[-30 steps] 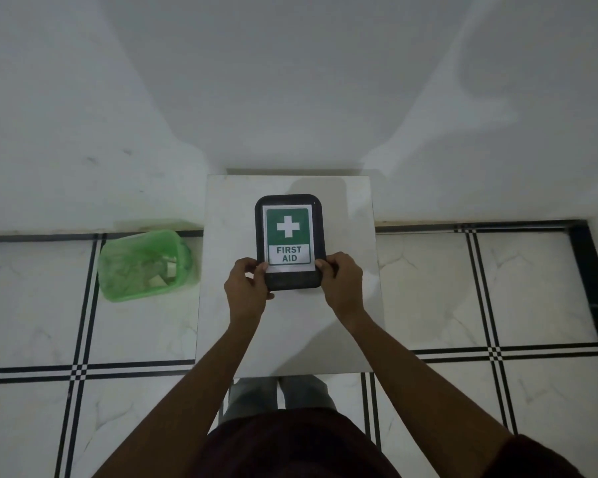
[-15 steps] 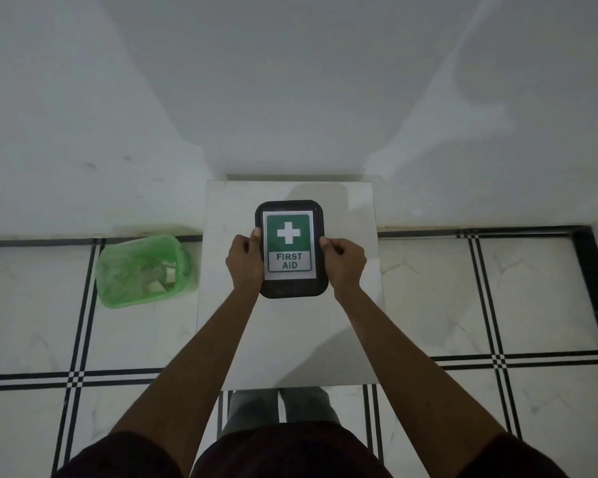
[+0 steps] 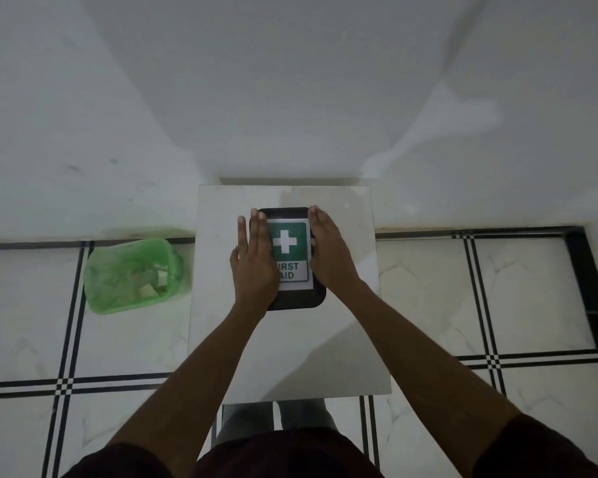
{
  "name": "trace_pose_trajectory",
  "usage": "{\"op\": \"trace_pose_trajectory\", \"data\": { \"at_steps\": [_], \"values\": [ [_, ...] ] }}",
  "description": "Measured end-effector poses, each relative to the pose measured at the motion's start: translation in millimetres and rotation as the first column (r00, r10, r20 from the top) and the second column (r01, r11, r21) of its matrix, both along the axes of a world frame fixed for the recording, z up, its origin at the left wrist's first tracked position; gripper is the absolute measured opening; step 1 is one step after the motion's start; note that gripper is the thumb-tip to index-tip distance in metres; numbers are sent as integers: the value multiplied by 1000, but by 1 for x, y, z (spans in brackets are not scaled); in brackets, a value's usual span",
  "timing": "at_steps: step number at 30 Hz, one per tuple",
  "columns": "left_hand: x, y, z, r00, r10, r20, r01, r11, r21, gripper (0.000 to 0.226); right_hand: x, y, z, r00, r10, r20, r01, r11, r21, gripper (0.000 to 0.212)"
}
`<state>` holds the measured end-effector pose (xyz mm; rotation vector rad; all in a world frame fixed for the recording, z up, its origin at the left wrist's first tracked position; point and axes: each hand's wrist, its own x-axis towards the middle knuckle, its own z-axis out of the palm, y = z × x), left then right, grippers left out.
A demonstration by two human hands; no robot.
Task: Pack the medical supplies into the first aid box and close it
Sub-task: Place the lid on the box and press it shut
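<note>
A black first aid box [image 3: 296, 300] lies closed on a small white table [image 3: 339, 339], its lid bearing a green label with a white cross and the words FIRST AID. My left hand [image 3: 254, 262] lies flat on the lid's left side, fingers stretched out and together, covering part of the label. My right hand [image 3: 328, 251] rests flat along the box's right edge, fingers extended toward the wall. Neither hand grips anything. No loose supplies are visible on the table.
A green translucent plastic bin [image 3: 132, 276] with some paper scraps stands on the tiled floor left of the table. A white wall rises just behind the table. My legs show beneath the table's near edge.
Both hands let go of the box's sides and slid forward to lie flat on its lid. The box stays in place on the table.
</note>
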<state>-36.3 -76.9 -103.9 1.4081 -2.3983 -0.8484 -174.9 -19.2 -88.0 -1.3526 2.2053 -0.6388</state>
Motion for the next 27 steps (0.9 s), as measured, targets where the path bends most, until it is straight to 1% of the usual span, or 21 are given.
{"op": "trace_pose_trajectory", "data": {
  "at_steps": [3,7,13,17,19,21,24,27],
  "values": [
    [0,-3,-8,1000,-15,-24,16,999,34,57,0,-3,-7,998,3,-70,-2,1000,20,60],
    [0,-6,-11,990,29,-139,-14,994,110,55,0,-9,-9,998,-6,-67,8,999,34,60],
    [2,-12,-20,982,52,-182,-17,982,188,56,-1,-11,-10,998,-37,-48,38,999,20,55],
    [2,-14,-19,983,34,-183,0,983,181,59,0,-10,-11,998,-41,-42,42,999,9,56],
    [3,-14,-15,988,-1,-154,29,984,178,59,0,-9,-13,999,-27,-46,28,999,27,59],
    [7,-14,-10,995,-62,-78,74,985,158,58,2,-5,-13,999,-7,-49,10,998,54,61],
    [18,-10,-2,987,-148,61,144,988,60,57,16,7,-10,997,-5,-74,8,999,39,59],
    [27,4,-1,948,-231,218,244,969,-30,58,36,30,-14,987,40,-159,-37,999,18,66]
  ]
}}
